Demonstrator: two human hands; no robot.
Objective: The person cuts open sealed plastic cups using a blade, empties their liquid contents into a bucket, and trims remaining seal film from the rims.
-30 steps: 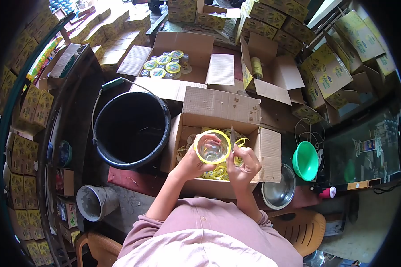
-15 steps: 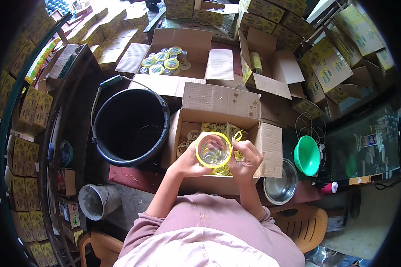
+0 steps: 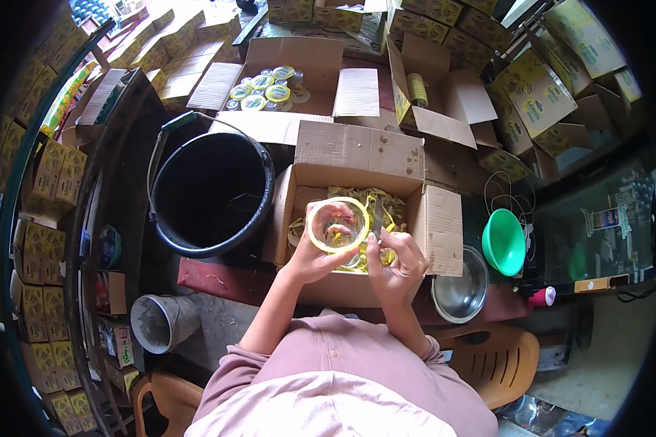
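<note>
My left hand (image 3: 310,256) is wrapped round a clear plastic cup (image 3: 340,237) with a yellow rim, its open mouth tilted up towards me. Close to the cup's right side, my right hand (image 3: 399,266) is closed on a small knife (image 3: 377,217), whose narrow dark blade points up and away from me. The knife's handle is hidden in the fingers. Both hands are over an open cardboard box (image 3: 361,130), in which yellow strips (image 3: 393,207) and scraps lie in a loose heap.
A large black bucket (image 3: 171,237) stands left of the box. Behind it, another carton (image 3: 299,54) holds several lidded cups (image 3: 277,92). To the right are a metal bowl (image 3: 459,312) and green bowls (image 3: 503,242). A grey bucket (image 3: 149,324) sits lower left; orange chairs (image 3: 499,360) flank me.
The cup has moved slightly up and left with my left hand. A yellow strip by my right fingers now lies lower, among the scraps, and the knife blade shows more clearly.
</note>
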